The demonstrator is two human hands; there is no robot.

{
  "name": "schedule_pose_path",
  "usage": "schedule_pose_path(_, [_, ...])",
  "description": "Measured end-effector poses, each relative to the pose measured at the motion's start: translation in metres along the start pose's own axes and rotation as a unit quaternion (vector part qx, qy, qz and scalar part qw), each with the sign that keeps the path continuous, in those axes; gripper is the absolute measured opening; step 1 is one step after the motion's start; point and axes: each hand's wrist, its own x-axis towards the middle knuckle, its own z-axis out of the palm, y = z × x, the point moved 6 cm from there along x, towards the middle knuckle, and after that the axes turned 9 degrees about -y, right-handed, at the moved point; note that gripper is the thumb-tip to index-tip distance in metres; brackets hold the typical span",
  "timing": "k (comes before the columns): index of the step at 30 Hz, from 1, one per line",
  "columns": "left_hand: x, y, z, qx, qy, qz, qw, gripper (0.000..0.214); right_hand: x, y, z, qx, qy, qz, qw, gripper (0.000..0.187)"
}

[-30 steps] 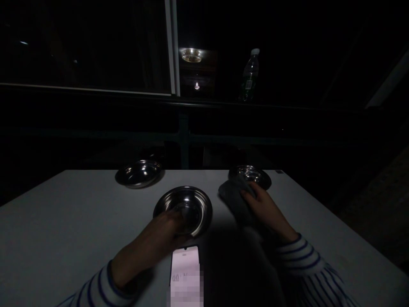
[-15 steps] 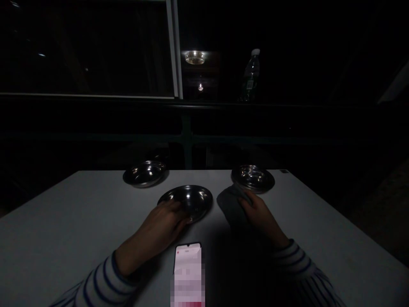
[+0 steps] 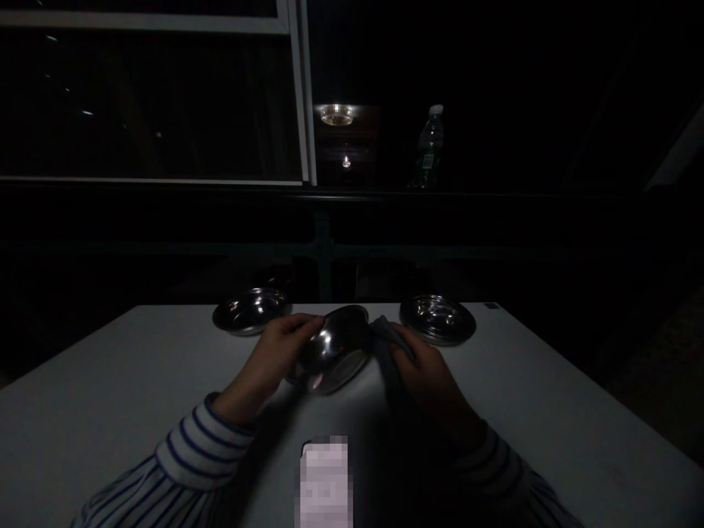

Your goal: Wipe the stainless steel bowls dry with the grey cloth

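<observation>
We're facing a white table (image 3: pixel 165 352), w/ a back-L bowl (image 3: pixel 250 311) and a back-R bowl (image 3: pixel 438 320) standing near its far edge. Mid-table, we're holding a tilted metal bowl (image 3: pixel 333 352): our L hand (image 3: pixel 278 352) is curling closed round its rim. Our R hand (image 3: pixel 426 370) is pinching a gray cloth (image 3: pixel 386 345) at its R edge. A lit phone (image 3: pixel 324 477) is lying nearest us.

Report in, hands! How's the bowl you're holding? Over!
Left hand gripping metal bowl, tilted. Right hand holding grey cloth at bowl's rim. Phone on table, not in the way.
</observation>
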Motion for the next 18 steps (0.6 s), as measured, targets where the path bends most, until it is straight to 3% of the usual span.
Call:
schedule_pose_path(2, [-0.002,-0.001,0.007,-0.091,-0.016,-0.007,0.996,0.022,0.002,-0.025,0.005,-0.103,0.044,-0.071,0.991,0.040])
schedule_pose_path(5, [-0.002,-0.003,0.016,-0.192,-0.030,-0.005,0.981,0.020,-0.004,-0.061,0.021,-0.273,0.096,-0.179,0.940,0.037])
schedule_pose_path(8, [0.000,-0.004,0.020,-0.241,-0.015,0.001,0.970,0.017,-0.008,-0.078,0.033,-0.350,0.108,-0.232,0.901,0.037])
schedule_pose_path(11, [0.002,-0.002,0.023,-0.263,-0.001,0.006,0.965,0.017,0.000,-0.079,0.028,-0.360,0.111,-0.225,0.899,0.039])
schedule_pose_path(14, [0.001,0.000,0.024,-0.268,0.004,0.007,0.963,0.019,0.015,-0.073,0.014,-0.344,0.116,-0.182,0.914,0.039])
schedule_pose_path(18, [-0.001,0.002,0.020,-0.258,0.012,0.017,0.966,0.020,0.017,-0.078,0.018,-0.328,0.111,-0.236,0.908,0.036])
